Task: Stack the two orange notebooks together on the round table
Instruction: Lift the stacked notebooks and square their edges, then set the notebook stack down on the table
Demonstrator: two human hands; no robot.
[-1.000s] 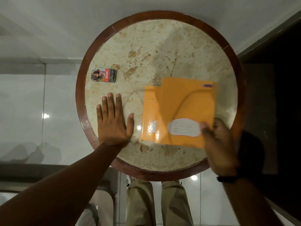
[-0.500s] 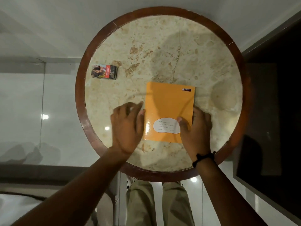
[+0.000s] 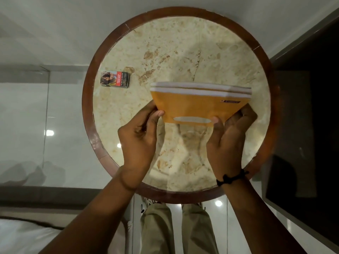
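The far half of the round worktop (image 3: 211,52) lay bare and open to a reaching hand. A small box (image 3: 115,79) sat near its left rim, while the stacked notebooks (image 3: 198,105), held on edge, blocked the middle.

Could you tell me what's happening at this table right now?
A person is holding two orange notebooks together as one pile, left hand on one side and right hand on the other. The pile is tipped up on edge over the round table, so its white page edges show. A small box lies untouched to the left.
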